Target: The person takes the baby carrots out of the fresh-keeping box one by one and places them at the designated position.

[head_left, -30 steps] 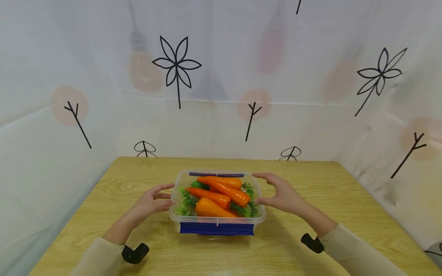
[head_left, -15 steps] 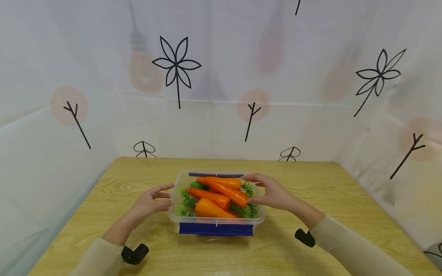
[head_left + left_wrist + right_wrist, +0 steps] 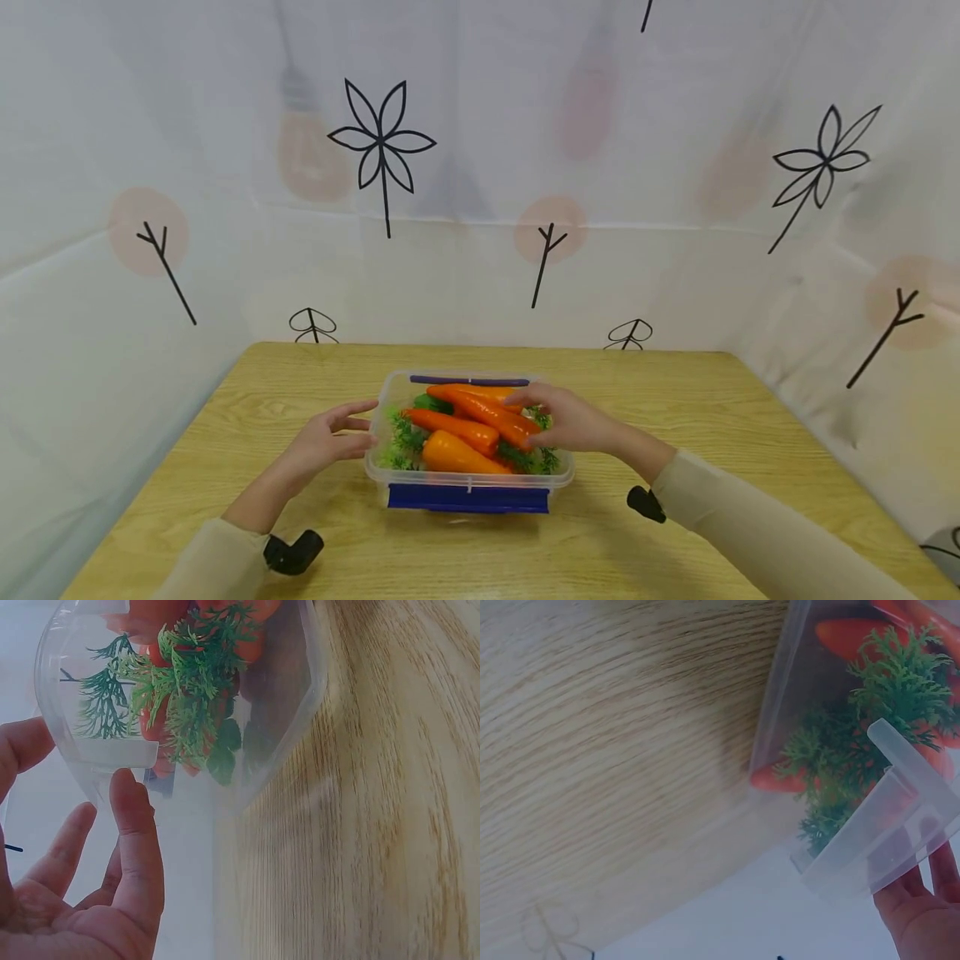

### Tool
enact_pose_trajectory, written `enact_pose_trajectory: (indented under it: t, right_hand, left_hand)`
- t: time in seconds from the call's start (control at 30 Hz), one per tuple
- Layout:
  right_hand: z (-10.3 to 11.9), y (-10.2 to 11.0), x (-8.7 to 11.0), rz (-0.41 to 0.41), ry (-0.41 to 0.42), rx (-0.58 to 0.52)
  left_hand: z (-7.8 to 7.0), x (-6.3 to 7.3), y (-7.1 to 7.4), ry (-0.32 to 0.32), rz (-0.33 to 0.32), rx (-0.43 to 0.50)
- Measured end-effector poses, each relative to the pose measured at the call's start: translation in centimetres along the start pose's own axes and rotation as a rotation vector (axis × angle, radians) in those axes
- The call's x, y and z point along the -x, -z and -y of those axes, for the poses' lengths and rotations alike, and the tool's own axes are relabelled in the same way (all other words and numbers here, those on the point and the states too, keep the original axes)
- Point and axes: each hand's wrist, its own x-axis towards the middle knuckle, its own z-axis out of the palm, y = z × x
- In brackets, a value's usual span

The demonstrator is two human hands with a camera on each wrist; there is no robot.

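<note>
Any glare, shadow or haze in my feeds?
Head: highlights on the carrots, soft shadow on the table beside the right sleeve. Left wrist: carrots hazy through the clear box. Right wrist: dim, low contrast, right hand partly veiled by the clear box.

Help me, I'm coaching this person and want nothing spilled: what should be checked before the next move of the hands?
1. Box standing level on the table: ok.
2. Carrots all within the box: ok.
3. Left hand in place at the box's left end: ok.
4. Right hand gripping something firmly: not ok; thumb and fingers are spread over the box's right end.
5. Lid off: cannot tell; the plastic is too clear.
6. Blue front latch unfastened: cannot tell from this angle.
</note>
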Motion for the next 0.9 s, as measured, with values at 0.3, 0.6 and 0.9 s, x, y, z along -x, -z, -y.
enact_pose_trajectory:
  t: [0.3,0.6,0.9]
  right_hand:
    - [-0.3,-0.2,-0.8,0.108,0.011,0.104]
    - [-0.2,-0.2,-2.0,0.190,0.016,0.118]
    - [-0.3,-0.2,-2.3,0.213,0.028,0.125]
  left_hand:
    - [-0.1,0.0,-0.1,0.001,0.000,-0.001]
    - [0.1,0.0,-0.1,0.000,-0.008,0.006]
    - [0.2,-0.1,-0.1,0.002,-0.010,0.011]
